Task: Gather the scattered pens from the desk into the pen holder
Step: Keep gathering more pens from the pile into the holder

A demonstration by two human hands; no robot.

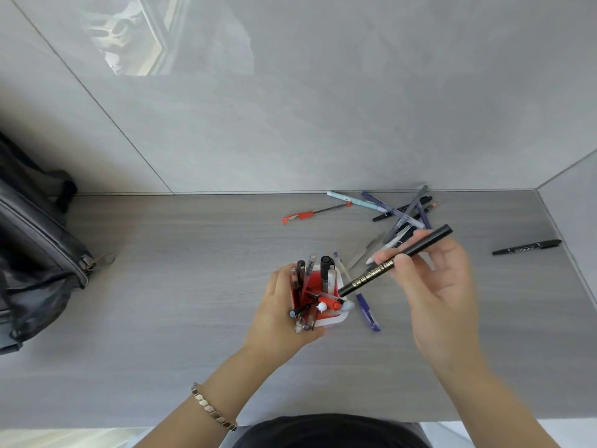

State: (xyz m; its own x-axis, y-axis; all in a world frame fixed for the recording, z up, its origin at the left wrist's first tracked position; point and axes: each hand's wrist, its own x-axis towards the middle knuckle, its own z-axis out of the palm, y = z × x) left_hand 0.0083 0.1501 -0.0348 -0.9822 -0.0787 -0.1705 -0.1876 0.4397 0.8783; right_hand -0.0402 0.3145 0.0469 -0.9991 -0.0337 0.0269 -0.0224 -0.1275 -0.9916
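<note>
A red and white pen holder (332, 320) stands mid-desk, packed with several pens. My left hand (279, 315) wraps around its left side. My right hand (436, 286) grips a black pen with gold lettering (394, 260), tilted, its lower tip at the holder's right rim. A blue pen (367, 312) lies just right of the holder. A pile of several pens (400, 215) lies near the back wall. A red pen (315, 213) lies alone to the pile's left, and a black marker (526, 247) lies at the far right.
A black bag (35, 253) with a zip sits at the desk's left end. Grey walls close the desk at the back and on the right. The desk's front edge (129, 426) runs along the bottom of the view.
</note>
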